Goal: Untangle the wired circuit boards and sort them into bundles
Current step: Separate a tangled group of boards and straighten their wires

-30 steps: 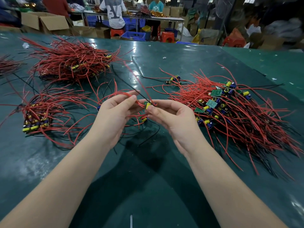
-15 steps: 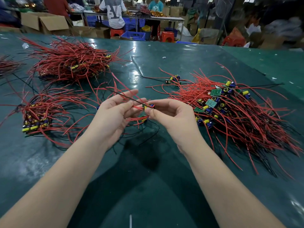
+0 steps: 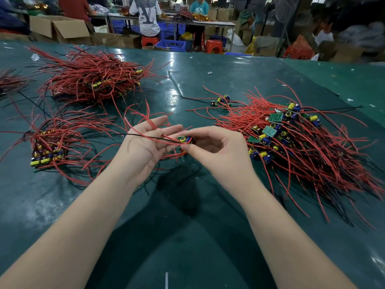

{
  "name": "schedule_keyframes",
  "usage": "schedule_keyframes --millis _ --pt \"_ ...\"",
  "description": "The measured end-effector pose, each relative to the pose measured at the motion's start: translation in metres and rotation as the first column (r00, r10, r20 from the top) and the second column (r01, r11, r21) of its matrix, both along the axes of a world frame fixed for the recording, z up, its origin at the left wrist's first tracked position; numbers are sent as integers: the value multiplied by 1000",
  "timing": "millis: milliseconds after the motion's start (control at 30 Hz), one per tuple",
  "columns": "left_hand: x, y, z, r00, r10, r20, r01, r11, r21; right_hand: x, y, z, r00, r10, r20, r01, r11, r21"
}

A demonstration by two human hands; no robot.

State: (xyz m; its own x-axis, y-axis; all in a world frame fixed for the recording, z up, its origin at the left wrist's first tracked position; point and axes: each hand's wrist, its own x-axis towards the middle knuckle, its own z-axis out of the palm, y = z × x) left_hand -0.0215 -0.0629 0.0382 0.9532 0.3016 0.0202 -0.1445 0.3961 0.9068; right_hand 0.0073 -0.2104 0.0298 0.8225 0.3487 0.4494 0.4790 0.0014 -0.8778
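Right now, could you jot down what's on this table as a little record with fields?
Surface: green table
Left hand: palm up, fingers straight, red and black wires lying across it
Right hand: pinching a small circuit board
Right side: loose pile of boards and wires
Left side: near bundle, far bundle
Stray boards: beyond the hands
Background: people at other tables, cardboard boxes

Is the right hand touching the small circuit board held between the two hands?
Touching. The head view shows the right hand's thumb and fingertips pinching the small circuit board, with no gap; its wires lie across the open left hand.
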Motion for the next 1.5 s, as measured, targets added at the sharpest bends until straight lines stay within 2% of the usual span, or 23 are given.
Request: schedule_keyframes --millis 167,367,500,600,800,867,1000,1067,1167,1267,1500 --pt "6 1 -4 999 33 -24 -32 998 49 6 -2 1 979 42 -197 -18 993 118" --pt "7 8 -1 993 108 50 -98 981 -166 11 -5 5 863 200 -465 -10 925 379" --pt "6 8 0 988 130 89 -110 974 -197 14 -7 6 766 300 -569 20 874 486" --pt "6 8 -1 986 139 89 -126 981 -145 15 -9 6 732 335 -593 30 854 520" --pt "5 10 -3 996 81 38 -83 996 44 18 -13 7 752 269 -602 74 873 483" --pt "5 10 -3 995 83 46 -84 996 9 17 -13 7 771 236 -592 73 890 451" --pt "7 13 -1 990 128 60 -117 980 -164 14 -11 8 812 202 -548 45 914 404" --pt "7 14 0 989 132 61 -118 974 -192 13 -10 8 821 204 -534 32 917 398" --pt "7 13 -1 992 110 65 -96 977 -188 14 -10 9 806 223 -549 38 905 423" --pt "6 13 -2 997 56 60 -50 993 -106 17 -13 9 775 236 -586 76 886 458" --pt "3 12 -2 986 -163 -27 163 987 -2 28 -24 8 712 205 -672 236 831 504"
